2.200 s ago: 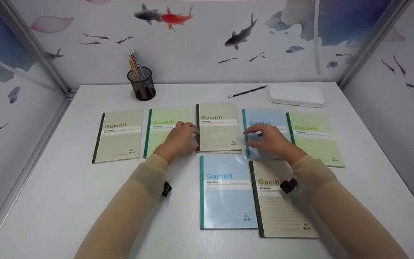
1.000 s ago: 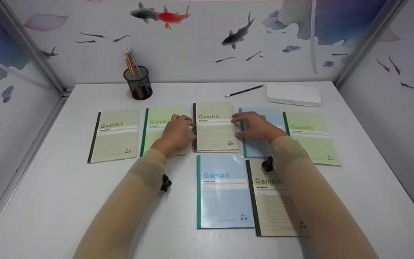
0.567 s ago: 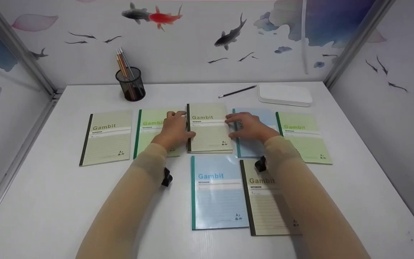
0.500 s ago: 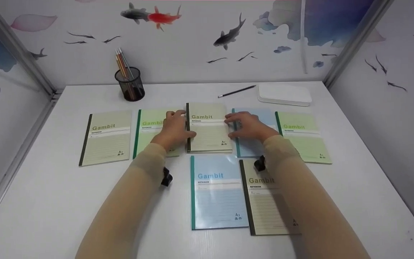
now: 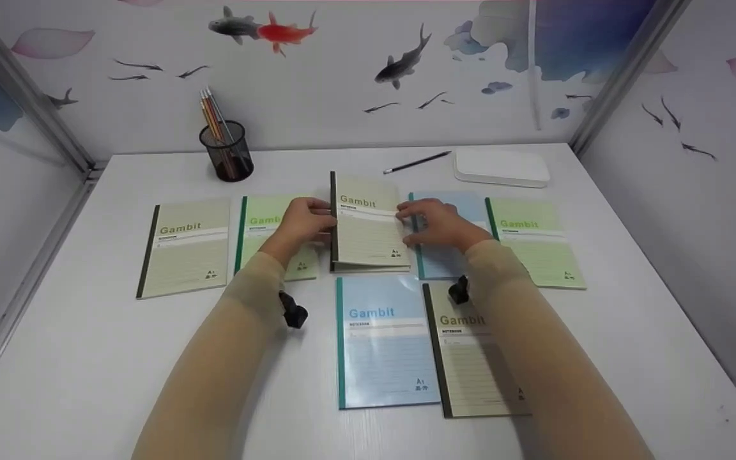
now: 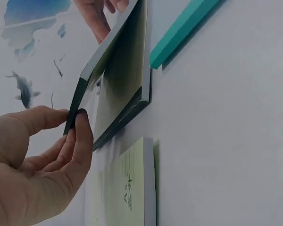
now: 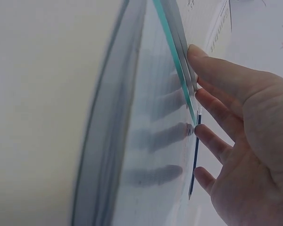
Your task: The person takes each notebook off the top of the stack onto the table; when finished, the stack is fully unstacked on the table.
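Note:
My left hand (image 5: 304, 223) pinches the dark spine of the upper tan Gambit notebook (image 5: 371, 230) between thumb and fingers. That spine side is raised and the cover tilts down to the right. Beneath it a second notebook (image 5: 374, 268) with a dark spine lies flat; a gap between the two shows in the left wrist view. My right hand (image 5: 438, 223) is over the blue notebook (image 5: 464, 255), its fingertips at the upper notebook's right edge. The right wrist view shows the thumb (image 7: 212, 61) against that edge and the other fingers spread, fairly straight.
Another tan notebook (image 5: 183, 249) and a green one (image 5: 301, 268) lie left, a second green one (image 5: 544, 243) right. A blue notebook (image 5: 387, 358) and a tan one (image 5: 470, 377) lie in front. Behind stand a pencil cup (image 5: 227, 153), a pencil (image 5: 416, 163) and a white case (image 5: 502, 167).
My right hand has come left to the tan notebook's edge. My left hand has taken hold of the upper notebook's spine and lifted that side off the one below.

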`<move>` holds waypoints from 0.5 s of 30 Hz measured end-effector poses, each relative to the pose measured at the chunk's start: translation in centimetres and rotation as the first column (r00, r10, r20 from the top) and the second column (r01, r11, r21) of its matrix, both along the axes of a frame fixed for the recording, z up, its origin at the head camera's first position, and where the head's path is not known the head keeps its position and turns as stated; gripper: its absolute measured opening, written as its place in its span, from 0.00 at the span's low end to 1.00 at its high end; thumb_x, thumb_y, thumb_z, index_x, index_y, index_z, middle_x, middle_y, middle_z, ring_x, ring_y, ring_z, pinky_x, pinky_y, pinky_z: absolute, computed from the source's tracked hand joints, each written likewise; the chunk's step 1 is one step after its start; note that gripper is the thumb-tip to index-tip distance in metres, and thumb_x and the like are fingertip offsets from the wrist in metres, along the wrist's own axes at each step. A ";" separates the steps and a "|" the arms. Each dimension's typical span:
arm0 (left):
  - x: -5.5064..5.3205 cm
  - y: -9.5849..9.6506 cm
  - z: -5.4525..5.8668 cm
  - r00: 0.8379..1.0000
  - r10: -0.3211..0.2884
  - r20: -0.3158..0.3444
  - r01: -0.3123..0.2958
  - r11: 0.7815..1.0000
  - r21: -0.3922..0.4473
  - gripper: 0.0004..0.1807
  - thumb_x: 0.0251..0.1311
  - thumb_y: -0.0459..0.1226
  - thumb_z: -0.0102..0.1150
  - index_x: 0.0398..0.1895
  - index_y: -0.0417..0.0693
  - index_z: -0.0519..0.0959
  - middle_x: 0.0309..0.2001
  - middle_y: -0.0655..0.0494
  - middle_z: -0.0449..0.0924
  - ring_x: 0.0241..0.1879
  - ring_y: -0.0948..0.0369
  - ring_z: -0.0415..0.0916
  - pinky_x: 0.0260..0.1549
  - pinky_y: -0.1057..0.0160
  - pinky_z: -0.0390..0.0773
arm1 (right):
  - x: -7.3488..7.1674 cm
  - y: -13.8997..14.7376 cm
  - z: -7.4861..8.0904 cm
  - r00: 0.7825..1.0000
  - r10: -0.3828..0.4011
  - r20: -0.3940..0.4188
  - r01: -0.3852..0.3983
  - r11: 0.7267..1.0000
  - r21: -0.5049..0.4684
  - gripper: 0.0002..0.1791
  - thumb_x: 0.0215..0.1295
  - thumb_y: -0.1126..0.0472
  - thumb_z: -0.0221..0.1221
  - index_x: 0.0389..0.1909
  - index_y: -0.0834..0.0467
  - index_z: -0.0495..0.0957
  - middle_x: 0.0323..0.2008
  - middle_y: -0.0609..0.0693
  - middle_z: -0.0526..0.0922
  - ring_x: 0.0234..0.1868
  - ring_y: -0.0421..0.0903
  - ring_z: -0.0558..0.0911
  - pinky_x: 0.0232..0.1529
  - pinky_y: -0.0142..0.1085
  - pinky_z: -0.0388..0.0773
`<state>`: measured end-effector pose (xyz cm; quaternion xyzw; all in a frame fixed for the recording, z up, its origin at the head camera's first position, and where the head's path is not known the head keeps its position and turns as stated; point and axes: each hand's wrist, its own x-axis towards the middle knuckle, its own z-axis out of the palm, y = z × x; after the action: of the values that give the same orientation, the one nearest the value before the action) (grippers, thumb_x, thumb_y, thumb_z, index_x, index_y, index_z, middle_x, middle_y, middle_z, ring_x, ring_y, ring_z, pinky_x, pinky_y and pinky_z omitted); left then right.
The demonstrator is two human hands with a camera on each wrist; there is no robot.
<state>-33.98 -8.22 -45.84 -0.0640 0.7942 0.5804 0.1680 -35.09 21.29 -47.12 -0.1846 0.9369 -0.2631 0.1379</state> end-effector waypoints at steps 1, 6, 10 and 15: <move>0.0 0.0 0.0 1.000 0.010 0.017 -0.010 1.000 0.013 0.28 0.68 0.33 0.62 0.71 0.39 0.70 0.62 0.43 0.79 0.55 0.53 0.83 0.51 0.60 0.85 | 0.0 0.0 0.1 1.000 0.010 -0.008 -0.010 1.000 0.003 0.30 0.62 0.56 0.73 0.66 0.51 0.79 0.76 0.46 0.69 0.81 0.55 0.59 0.79 0.63 0.43; 0.0 0.1 0.1 0.999 0.026 0.040 -0.028 0.999 0.043 0.29 0.67 0.33 0.62 0.71 0.41 0.70 0.62 0.45 0.79 0.56 0.53 0.83 0.52 0.59 0.85 | -0.1 0.1 0.3 1.000 0.009 -0.022 -0.008 1.000 0.013 0.30 0.61 0.54 0.73 0.65 0.51 0.80 0.74 0.48 0.71 0.79 0.56 0.61 0.79 0.64 0.43; 0.0 0.3 0.1 0.999 0.043 0.022 -0.044 0.997 0.069 0.27 0.67 0.33 0.59 0.69 0.43 0.70 0.61 0.46 0.80 0.54 0.53 0.83 0.52 0.57 0.85 | -0.3 0.3 0.1 1.000 -0.006 -0.025 0.006 1.000 0.028 0.29 0.62 0.54 0.73 0.64 0.50 0.80 0.73 0.48 0.73 0.79 0.56 0.62 0.79 0.63 0.43; 0.5 -0.2 0.3 0.995 0.103 -0.005 -0.102 0.991 0.087 0.25 0.66 0.32 0.57 0.66 0.47 0.70 0.61 0.47 0.81 0.51 0.54 0.83 0.48 0.57 0.84 | -0.1 0.1 0.0 1.000 0.014 -0.020 -0.014 0.999 0.043 0.29 0.63 0.57 0.72 0.66 0.52 0.79 0.75 0.49 0.71 0.79 0.56 0.62 0.79 0.64 0.42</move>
<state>-33.44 -8.43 -45.53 -0.0946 0.7647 0.6225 0.1367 -35.23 21.40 -47.07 -0.1908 0.9424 -0.2400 0.1340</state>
